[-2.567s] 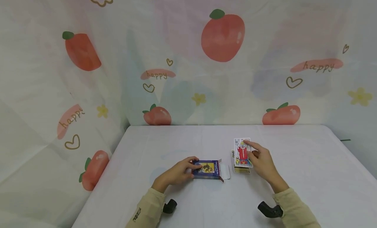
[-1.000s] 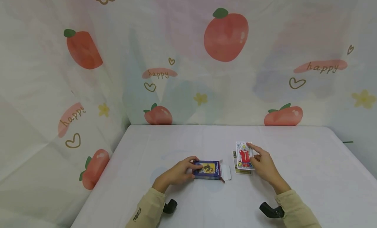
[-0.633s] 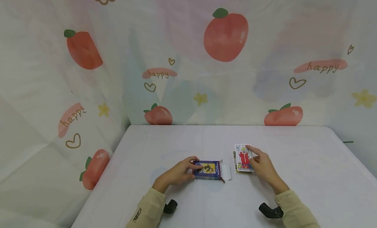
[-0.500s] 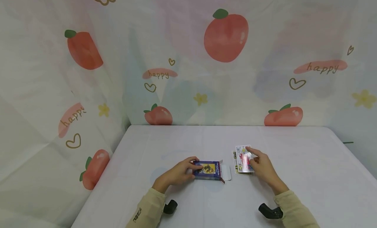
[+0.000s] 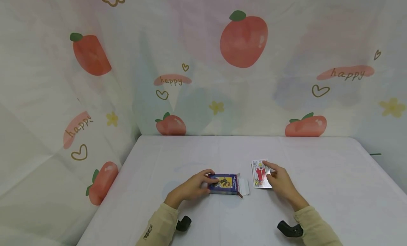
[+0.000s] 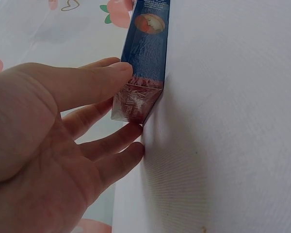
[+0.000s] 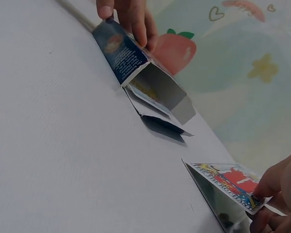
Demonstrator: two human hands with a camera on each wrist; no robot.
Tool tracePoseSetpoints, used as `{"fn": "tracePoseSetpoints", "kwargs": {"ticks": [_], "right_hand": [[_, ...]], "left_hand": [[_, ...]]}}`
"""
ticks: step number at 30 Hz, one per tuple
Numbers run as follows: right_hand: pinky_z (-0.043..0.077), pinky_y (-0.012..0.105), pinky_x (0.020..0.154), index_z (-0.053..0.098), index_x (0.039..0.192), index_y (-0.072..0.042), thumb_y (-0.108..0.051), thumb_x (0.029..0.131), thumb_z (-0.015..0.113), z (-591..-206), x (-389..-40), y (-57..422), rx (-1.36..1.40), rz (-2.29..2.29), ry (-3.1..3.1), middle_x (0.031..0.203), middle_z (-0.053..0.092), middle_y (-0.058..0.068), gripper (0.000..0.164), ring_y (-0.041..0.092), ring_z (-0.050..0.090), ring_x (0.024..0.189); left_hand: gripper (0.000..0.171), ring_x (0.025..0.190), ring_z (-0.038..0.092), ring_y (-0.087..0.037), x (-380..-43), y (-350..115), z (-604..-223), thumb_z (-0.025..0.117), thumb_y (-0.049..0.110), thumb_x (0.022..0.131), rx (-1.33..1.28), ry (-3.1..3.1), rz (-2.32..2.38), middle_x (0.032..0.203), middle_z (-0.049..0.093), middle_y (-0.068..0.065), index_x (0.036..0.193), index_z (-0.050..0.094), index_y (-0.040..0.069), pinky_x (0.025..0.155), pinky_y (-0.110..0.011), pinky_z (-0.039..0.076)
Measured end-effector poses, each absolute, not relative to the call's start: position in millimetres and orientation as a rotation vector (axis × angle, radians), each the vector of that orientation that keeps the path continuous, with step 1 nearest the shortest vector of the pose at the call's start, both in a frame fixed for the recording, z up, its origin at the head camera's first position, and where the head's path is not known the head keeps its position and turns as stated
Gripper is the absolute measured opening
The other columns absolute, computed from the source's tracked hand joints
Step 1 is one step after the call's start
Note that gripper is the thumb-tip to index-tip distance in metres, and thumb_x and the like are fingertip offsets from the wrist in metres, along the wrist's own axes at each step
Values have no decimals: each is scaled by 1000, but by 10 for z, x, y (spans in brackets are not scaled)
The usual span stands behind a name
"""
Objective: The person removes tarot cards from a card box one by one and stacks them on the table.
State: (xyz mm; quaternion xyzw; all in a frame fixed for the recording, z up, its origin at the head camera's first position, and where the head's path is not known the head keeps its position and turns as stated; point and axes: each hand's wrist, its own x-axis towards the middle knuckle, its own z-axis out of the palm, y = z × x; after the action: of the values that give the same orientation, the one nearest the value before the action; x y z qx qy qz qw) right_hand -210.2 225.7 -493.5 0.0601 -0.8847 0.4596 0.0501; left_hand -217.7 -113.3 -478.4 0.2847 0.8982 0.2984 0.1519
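Observation:
In the head view my left hand point(image 5: 194, 185) grips the closed end of a blue tarot card box point(image 5: 225, 182) lying on the table. The left wrist view has its thumb on the near side of the box point(image 6: 145, 53) and the fingers beyond. My right hand point(image 5: 281, 182) pinches the right edge of a tarot card point(image 5: 258, 177) with a red-robed figure. In the right wrist view this card point(image 7: 228, 180) tilts up at the pinched edge over another card point(image 7: 211, 199) beneath. The box mouth faces right, with a card point(image 7: 148, 99) showing inside.
A white cloth covers the table point(image 5: 219, 225). From the box mouth a white flap point(image 5: 244, 186) sticks out, left of the cards. A fruit-printed curtain point(image 5: 190, 45) hangs behind and at the left. Black curved wrist mounts point(image 5: 290, 229) extend inward from both sleeves.
My right hand has brought the red-figure card toward me and slightly left, so it now covers the card beneath in the head view. The left hand and box stay put.

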Motion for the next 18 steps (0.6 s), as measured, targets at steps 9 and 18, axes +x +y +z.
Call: {"fn": "tracePoseSetpoints", "kwargs": {"ticks": [9, 18], "right_hand": [[38, 22, 65, 52, 140, 8, 7, 90, 56, -4959, -2097, 2232, 147, 1225, -2787, 100, 57, 20, 51, 20, 47, 85], [39, 23, 70, 54, 139, 7, 7, 87, 57, -5015, -2089, 2220, 158, 1103, -2791, 127, 57, 30, 52, 22, 50, 88]], "left_hand": [[48, 146, 41, -25, -2179, -1133, -4782, 68, 6, 95, 810, 2571, 870, 153, 44, -1, 140, 61, 21, 120, -48, 37], [47, 146, 41, -26, -2174, -1128, -4780, 68, 8, 96, 810, 2577, 852, 153, 44, -1, 140, 62, 22, 120, -48, 37]]}}
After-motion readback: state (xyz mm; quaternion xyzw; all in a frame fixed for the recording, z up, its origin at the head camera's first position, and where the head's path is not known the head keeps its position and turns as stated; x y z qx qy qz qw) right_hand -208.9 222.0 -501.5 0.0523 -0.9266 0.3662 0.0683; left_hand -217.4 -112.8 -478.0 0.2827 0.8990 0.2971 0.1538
